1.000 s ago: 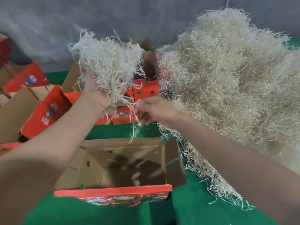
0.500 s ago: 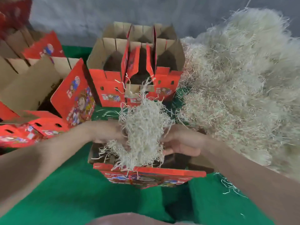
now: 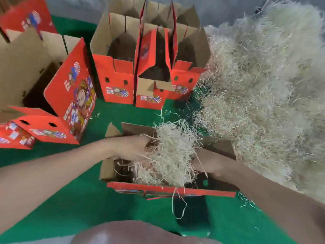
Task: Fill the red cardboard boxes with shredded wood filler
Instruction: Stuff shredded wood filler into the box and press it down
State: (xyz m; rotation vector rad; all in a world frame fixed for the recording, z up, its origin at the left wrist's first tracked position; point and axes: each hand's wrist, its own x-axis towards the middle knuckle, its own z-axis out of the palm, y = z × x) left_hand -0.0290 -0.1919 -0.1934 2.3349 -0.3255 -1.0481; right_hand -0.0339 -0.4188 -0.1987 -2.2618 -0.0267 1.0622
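Looking straight down at the open red box at 6 o'clock, sitting on the green cloth. Holding a clump of shredded filler right over its mouth, with the lower strands down inside and a few dangling over the near red wall.

Reaching in from 8 o'clock with the left hand, forearm stretched out low and fairly flat. Gripping the clump's 9 o'clock side, fingers bent into the strands with the tips buried.

Coming in from 4 o'clock with the right hand, pressed against the clump's 3 o'clock side just inside the box flap. Can't tell how far those fingers are curled, too much straw in front of them.

Big loose pile of filler from 1 to 4 o'clock, right up beside the box. Row of upright red boxes at 12 o'clock, flaps up and dark inside. Jumbled red boxes at 9 to 10 o'clock, lying at odd angles.
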